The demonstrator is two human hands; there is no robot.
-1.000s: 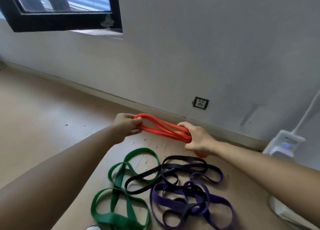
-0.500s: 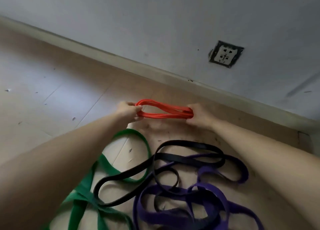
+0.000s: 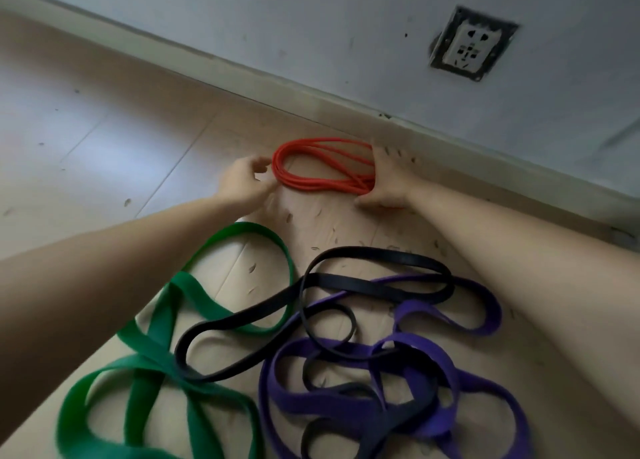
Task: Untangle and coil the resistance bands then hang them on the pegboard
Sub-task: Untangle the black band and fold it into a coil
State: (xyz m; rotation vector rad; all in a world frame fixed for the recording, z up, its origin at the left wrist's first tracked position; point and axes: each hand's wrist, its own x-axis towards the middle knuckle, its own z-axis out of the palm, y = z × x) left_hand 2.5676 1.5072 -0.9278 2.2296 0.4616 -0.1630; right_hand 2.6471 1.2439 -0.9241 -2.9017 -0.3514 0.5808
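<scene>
Right hand [image 3: 387, 183] grasps end of red coil [image 3: 320, 184]; left hand [image 3: 242, 181] beside coil, fingers loose, empty. Risk — coil springs open when released, rubber elastic.

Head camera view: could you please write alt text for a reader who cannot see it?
A coiled red band lies on the floor by the wall, its right end held by the right hand, the left hand beside its other end. Nearer the camera lie a green band, black band and purple band, tangled.
</scene>
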